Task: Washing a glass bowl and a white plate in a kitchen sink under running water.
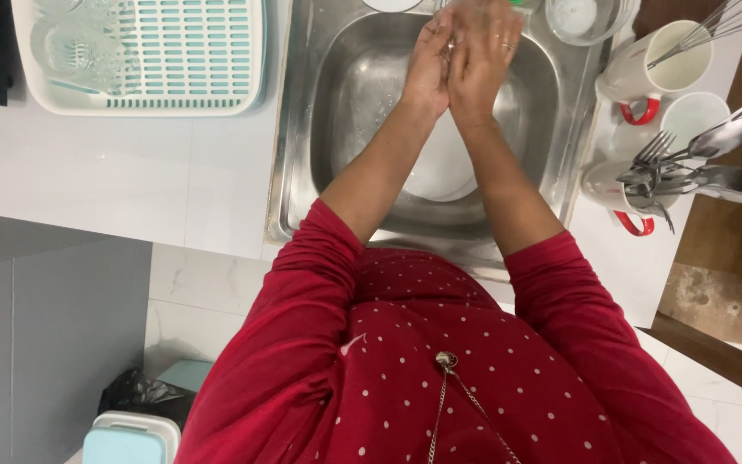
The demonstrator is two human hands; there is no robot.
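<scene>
Now | left hand [427, 64] pressed to right hand [484, 60], empty | over sink [302, 129] | plate [440, 167] beneath

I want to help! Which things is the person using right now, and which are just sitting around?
In use:
left hand and right hand, pressed together
steel sink beneath them
white plate lying in it

Just sitting around:
dish rack
mugs holding forks and spoons
glass bowl
bin

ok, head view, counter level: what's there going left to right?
Dish rack → sink → left hand → right hand, pressed together over the basin → glass bowl → mugs holding forks and spoons.
</scene>
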